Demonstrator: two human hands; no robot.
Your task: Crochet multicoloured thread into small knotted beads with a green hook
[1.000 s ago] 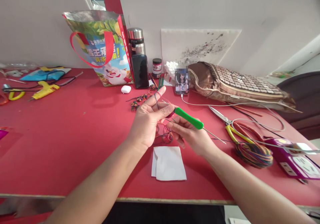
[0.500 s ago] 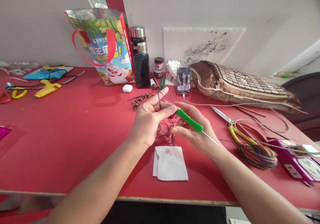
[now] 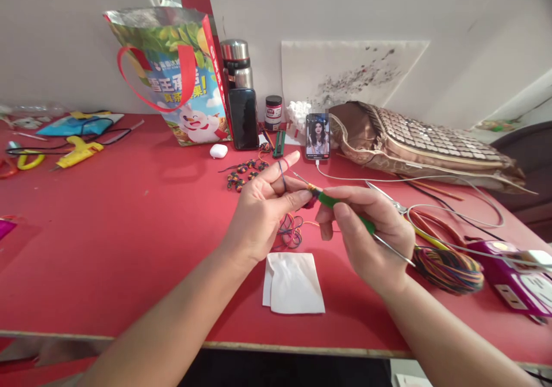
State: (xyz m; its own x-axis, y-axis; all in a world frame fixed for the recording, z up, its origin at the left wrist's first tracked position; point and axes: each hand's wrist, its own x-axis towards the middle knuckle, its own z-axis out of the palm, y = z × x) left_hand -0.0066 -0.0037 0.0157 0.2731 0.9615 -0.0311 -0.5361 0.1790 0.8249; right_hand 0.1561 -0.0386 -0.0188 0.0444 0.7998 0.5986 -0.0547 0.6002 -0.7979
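A crochet hook with a green handle lies in my right hand, its fingers closed round the grip and its bare metal end sticking out toward my wrist. The hook's thin tip points up and left past my left hand. Between left thumb and fingers I pinch a small dark multicoloured crochet piece, mostly hidden. A strand of yarn loops over my raised left index finger. Loose tangled yarn hangs or lies below the hands. A folded white cloth lies nearer the table edge.
On the right are a yarn skein, scissors partly behind my hand, and a purple power strip. Small crocheted pieces lie beyond my left hand. Phones, a jar, a carrier bag and a sequinned bag stand behind.
My right hand opened off the hook, moved right, and closed round the green handle. The left hand kept its pinch, shifting slightly right.
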